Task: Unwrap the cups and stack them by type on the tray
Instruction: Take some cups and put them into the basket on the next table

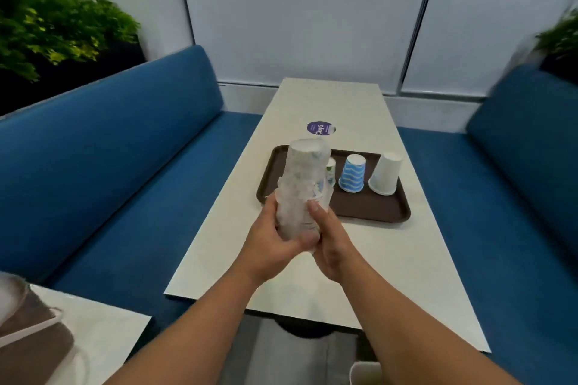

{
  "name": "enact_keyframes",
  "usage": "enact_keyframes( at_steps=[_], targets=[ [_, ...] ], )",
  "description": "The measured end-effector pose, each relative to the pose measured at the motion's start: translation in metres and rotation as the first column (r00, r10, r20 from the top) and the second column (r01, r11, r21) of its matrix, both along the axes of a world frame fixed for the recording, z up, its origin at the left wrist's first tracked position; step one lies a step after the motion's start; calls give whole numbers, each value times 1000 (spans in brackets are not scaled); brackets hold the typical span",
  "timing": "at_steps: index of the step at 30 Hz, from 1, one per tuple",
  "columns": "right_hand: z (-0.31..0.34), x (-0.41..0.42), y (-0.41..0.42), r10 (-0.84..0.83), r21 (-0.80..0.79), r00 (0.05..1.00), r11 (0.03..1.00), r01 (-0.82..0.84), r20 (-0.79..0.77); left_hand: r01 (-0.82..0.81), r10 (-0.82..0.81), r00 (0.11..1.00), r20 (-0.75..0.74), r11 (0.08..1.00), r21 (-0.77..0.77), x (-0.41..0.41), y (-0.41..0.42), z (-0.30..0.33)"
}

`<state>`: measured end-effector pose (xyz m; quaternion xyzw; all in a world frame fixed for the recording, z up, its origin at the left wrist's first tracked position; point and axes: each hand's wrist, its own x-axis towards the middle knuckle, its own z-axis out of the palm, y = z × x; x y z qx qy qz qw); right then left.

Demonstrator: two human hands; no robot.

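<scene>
From the head camera, both hands hold a wrapped stack of cups (305, 184) upright above the near half of the pale table (359, 259), just short of the brown tray (375, 209) that lies at twelve o'clock from the hands. The stack is likely lifted clear of the table so that the clear wrapper can be worked off its lower end, where both hands meet. The left hand (272, 244) comes in from seven o'clock, forearm angled up, fingers curled round the far side of the stack's base and thumb pressed across its front. The right hand (331, 244) comes from five o'clock, palm turned inward, thumb laid flat up the wrapper's side; its other fingers are hidden behind the stack. On the tray stand three upside-down cups in a row: a patterned cup (331, 170) mostly hidden behind the stack, a blue wavy cup (352, 172) at its three o'clock, and a plain white cup (386, 173) farther right, each apart, probably marking one place per type.
</scene>
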<state>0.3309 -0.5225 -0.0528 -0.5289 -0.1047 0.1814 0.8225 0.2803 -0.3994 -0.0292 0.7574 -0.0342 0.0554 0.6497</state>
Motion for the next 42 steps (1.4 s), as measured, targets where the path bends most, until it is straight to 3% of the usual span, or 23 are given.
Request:
enact_keyframes(
  at_steps=[4,7,9,10,12,17,19,25,28,30,32,35,37,39,42],
  targets=[
    [-32,21,-33,15,-160,999,987,-23,-52,-98,104,990,-93,993,70,30,-33,-43],
    [-49,34,-55,43,-374,998,927,-25,40,-184,192,975,-111,980,74,49,-50,-73],
    [-66,43,-72,36,-659,979,744,110,203,-242,257,958,-124,963,121,61,-52,-90],
    [-77,47,-83,61,-785,953,584,207,296,-264,285,950,-125,951,160,67,-53,-97],
    [-97,48,-100,146,-912,935,309,268,324,-293,328,935,-132,928,230,79,-53,-112],
    [-122,42,-104,308,-958,910,9,288,277,-335,399,907,-136,878,341,109,-60,-135],
    [-124,43,-102,338,-954,905,-56,295,260,-336,391,913,-114,882,331,117,-62,-137],
    [-124,45,-102,342,-954,907,-77,288,246,-336,389,916,-95,876,347,119,-63,-137],
    [-119,41,-103,338,-948,896,-30,316,288,-297,340,935,-100,906,303,102,-53,-133],
    [-116,33,-104,346,-922,860,36,386,374,-287,352,928,-123,885,366,81,-39,-132],
    [-112,21,-100,428,-910,808,106,401,406,-255,352,929,-117,835,487,59,-19,-139],
    [-115,5,-76,598,-928,717,144,343,358,-157,308,949,-69,651,742,31,14,-144],
    [-117,-3,-50,628,-936,699,154,317,340,-93,269,960,-75,562,822,19,37,-140],
    [-115,-10,-17,619,-929,695,205,308,367,-56,253,962,-107,560,826,7,63,-127],
    [-100,-25,51,579,-901,693,331,281,429,-156,315,946,-73,643,750,-22,109,-94]
  ],
)
